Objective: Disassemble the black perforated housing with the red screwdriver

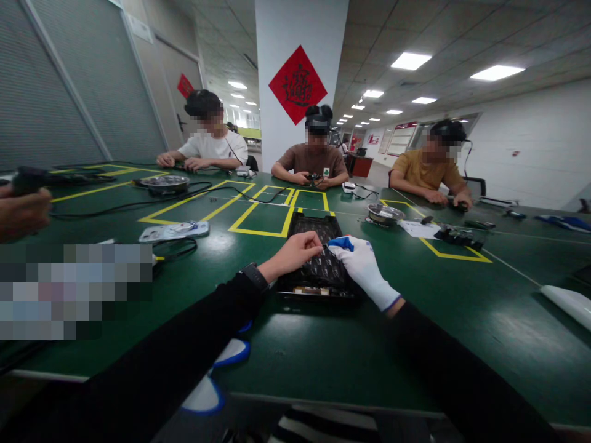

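Note:
My bare left hand [295,253], with a dark watch [255,277] on its wrist, is over the left side of a black open case [310,229]. Its thumb and fingers are pinched together, and what they hold is too small to make out. Opposite it, my right hand [364,266] wears a white glove with blue fingertips and is also closed in a pinch. A tiny dark bit shows at its fingertips, of a kind I cannot tell. Dark moulded hollows fill the case, and a light strip with small parts [314,291] lies along its near edge.
A white and blue glove [233,352] lies partly under my left forearm. A phone [174,231], black cables [178,249] and metal dishes [385,213] are on the green table [286,363], which has yellow tape outlines. Several people sit around it; another person's hand [23,212] is at left.

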### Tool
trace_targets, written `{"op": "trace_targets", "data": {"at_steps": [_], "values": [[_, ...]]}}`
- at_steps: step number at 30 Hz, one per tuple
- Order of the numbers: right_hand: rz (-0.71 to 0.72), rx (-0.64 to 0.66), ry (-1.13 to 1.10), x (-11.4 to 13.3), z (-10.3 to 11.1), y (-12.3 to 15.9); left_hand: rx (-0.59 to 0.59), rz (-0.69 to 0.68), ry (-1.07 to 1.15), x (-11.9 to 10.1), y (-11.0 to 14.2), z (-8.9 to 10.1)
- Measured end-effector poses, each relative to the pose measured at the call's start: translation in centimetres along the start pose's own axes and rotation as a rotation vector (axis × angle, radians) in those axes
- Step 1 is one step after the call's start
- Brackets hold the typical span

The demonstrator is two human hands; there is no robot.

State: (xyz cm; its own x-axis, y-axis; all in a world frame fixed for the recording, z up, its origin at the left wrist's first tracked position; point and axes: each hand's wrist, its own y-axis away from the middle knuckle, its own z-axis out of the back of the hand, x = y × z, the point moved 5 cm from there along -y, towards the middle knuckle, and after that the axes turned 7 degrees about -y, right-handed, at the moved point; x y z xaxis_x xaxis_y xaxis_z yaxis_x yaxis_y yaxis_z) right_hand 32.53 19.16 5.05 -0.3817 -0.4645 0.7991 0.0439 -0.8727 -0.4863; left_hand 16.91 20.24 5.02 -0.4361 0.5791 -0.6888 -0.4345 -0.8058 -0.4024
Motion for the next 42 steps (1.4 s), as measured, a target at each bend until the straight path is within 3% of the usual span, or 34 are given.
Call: {"op": "trace_targets", "data": {"at_steps": [12, 17, 26, 30, 33, 39, 42], "values": [[-0.068, -0.089, -0.116, 0.5, 0.3, 0.3, -0.028, -0.028, -0.079, -0.4, 0.1, 0.2], [-0.039, -0.019, -0.109, 0.5, -0.2, 0.2, -0.031, -0.048, -0.083, -0.5, 0.2, 0.2], [0.193, 0.084, 0.402, 1.9, -0.4, 0.4, 0.027, -0.059, -0.077, -0.5, 0.2, -0.1], [0.19, 0.113, 0.546, 2.0, -0.4, 0.2, 0.044, -0.041, -0.063, -0.2, 0.1, -0.3], [0.13, 0.213, 0.546, 1.8, 0.1, -0.1, 0.014, -0.027, -0.023, -0.1, 0.0, -0.2], [0.063, 0.689, 0.348, 3.1, 0.2, 1.3, -0.023, 0.007, 0.028, -0.1, 0.0, 0.1], [0.083, 0.807, 0.371, 3.7, -0.5, 2.2, -0.001, 0.017, 0.047, -0.2, 0.1, 0.0]]}}
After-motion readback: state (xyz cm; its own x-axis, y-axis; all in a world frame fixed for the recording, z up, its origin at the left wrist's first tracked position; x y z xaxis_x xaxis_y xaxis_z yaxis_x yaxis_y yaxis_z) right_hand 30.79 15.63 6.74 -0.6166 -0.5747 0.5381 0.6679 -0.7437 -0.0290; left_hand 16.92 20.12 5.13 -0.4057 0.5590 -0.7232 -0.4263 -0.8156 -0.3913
